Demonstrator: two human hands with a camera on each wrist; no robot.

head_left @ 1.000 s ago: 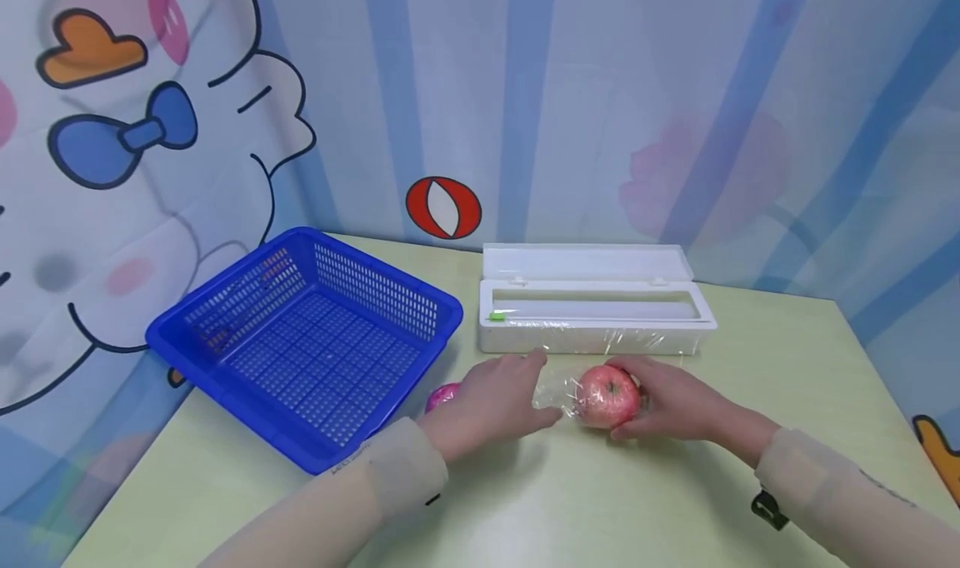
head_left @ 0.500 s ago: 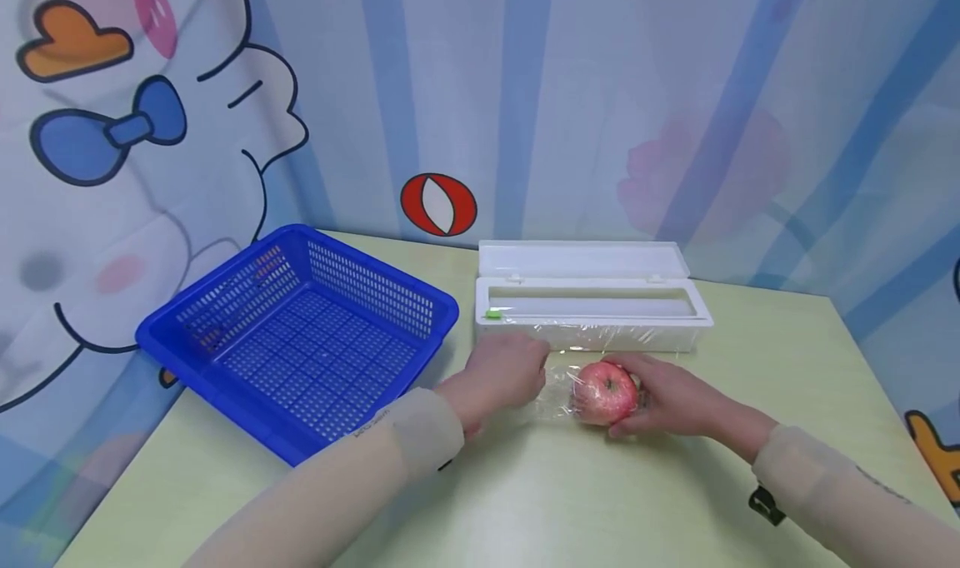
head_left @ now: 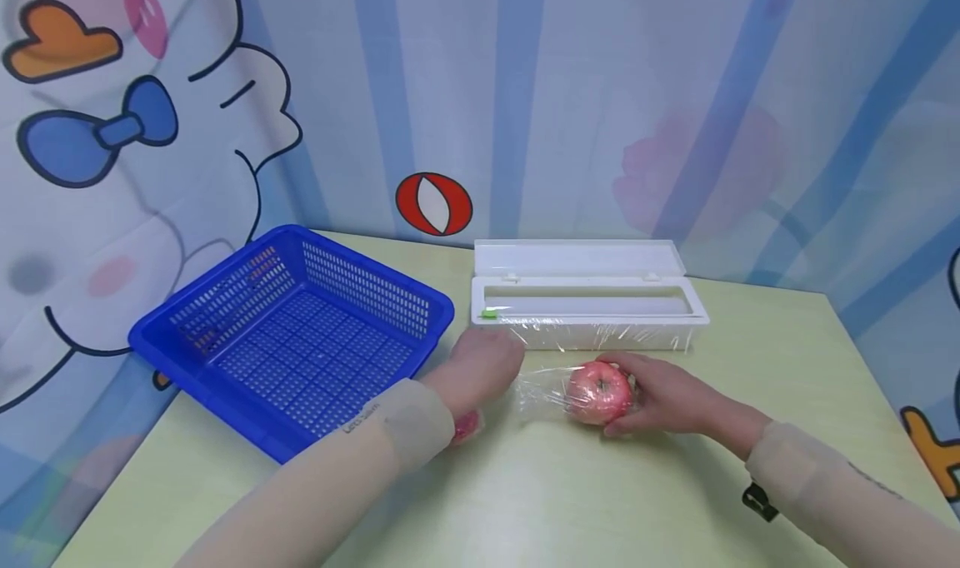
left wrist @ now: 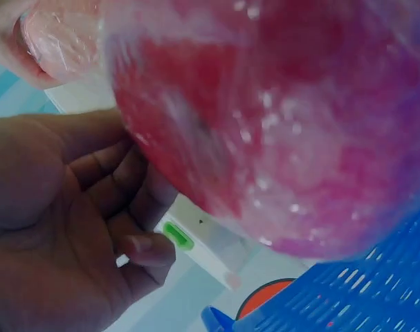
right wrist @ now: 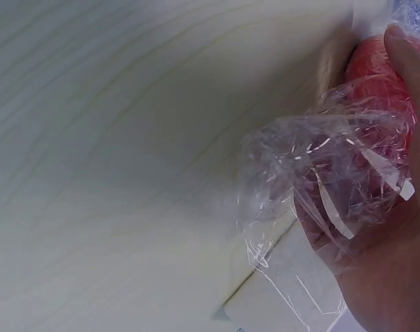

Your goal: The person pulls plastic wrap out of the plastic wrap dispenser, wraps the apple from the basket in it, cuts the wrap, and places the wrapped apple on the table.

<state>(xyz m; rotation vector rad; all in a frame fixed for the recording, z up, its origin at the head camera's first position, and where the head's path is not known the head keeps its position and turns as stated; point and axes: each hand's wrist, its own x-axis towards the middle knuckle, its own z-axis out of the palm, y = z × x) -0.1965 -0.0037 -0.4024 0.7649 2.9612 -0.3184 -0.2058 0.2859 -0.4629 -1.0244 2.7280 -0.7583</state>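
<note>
My right hand (head_left: 671, 395) grips a red apple (head_left: 600, 393) from its right side; clear plastic wrap (head_left: 542, 391) covers it and trails left. Loose wrap also bunches by the right palm in the right wrist view. My left hand (head_left: 483, 366) has curled fingers at the wrap's left end and seems to pinch it, though the fingertips are mostly hidden. Beneath the left wrist sits a round pink-red thing (left wrist: 265, 138) covered in wrap, its kind unclear; only a bit shows in the head view.
Behind the hands stands a white wrap dispenser (head_left: 592, 335) with its lid up and a green slider (head_left: 489, 314). A blue plastic basket (head_left: 315, 351) is on the left. A printed curtain (head_left: 570, 118) hangs behind the pale table (head_left: 585, 501).
My left hand has gone from spread fingers to curled ones and moved left, with the wrap's left end shifting that way. The right hand keeps its hold on the apple.
</note>
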